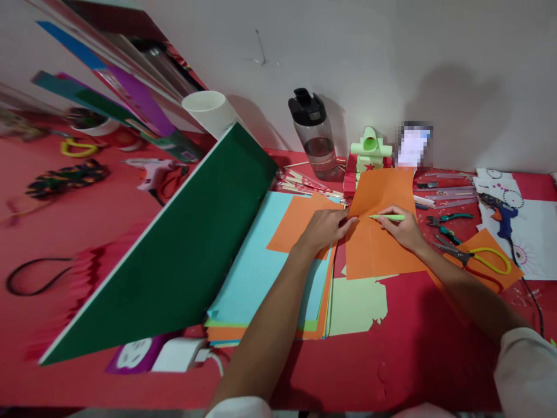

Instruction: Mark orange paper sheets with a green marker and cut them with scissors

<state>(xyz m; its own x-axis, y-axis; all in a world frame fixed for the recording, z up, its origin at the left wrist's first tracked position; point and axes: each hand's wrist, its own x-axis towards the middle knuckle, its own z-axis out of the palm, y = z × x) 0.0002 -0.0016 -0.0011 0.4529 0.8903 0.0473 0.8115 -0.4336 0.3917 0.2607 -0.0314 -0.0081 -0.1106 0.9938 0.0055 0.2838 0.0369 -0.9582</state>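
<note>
Pointing leftward, green pen (395,217), axis crosswise

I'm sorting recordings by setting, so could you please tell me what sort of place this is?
Probably a craft table: coloured paper, scissors and a blue glue gun lie on it.

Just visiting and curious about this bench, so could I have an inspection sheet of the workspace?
Surface: red table, paper over part of it.
Job's things: orange sheet with a faint line down it; green pen.
Clutter: green board, tilted; bottle; scissors; pliers; blue glue gun; pink glue gun.
Hands: left hand at the sheet's left edge; right hand holds the pen.
Cables: black cable from the blue glue gun; white cable at a charger.
Surroundings: wall behind; phone, blurred.
</note>
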